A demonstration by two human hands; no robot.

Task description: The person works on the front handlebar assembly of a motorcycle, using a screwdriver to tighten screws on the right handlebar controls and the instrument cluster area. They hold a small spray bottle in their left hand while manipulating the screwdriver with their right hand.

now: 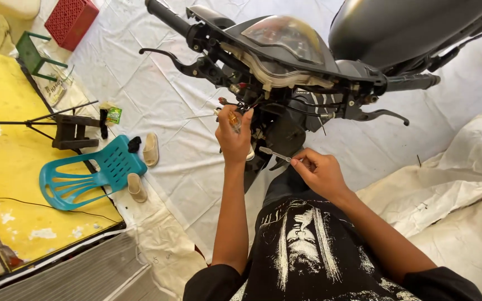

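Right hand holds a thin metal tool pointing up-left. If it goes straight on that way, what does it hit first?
Probably the left hand, which holds a screwdriver. The right hand aims the metal tool at it, with the motorcycle's front body right behind. Depth is unclear, so the tool might pass beneath the left hand.

Teal chair (85, 175) — red crate (71, 21) — yellow floor (6, 167).

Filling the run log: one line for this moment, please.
left hand: grips screwdriver | right hand: holds metal tool | at: motorcycle handlebar wiring
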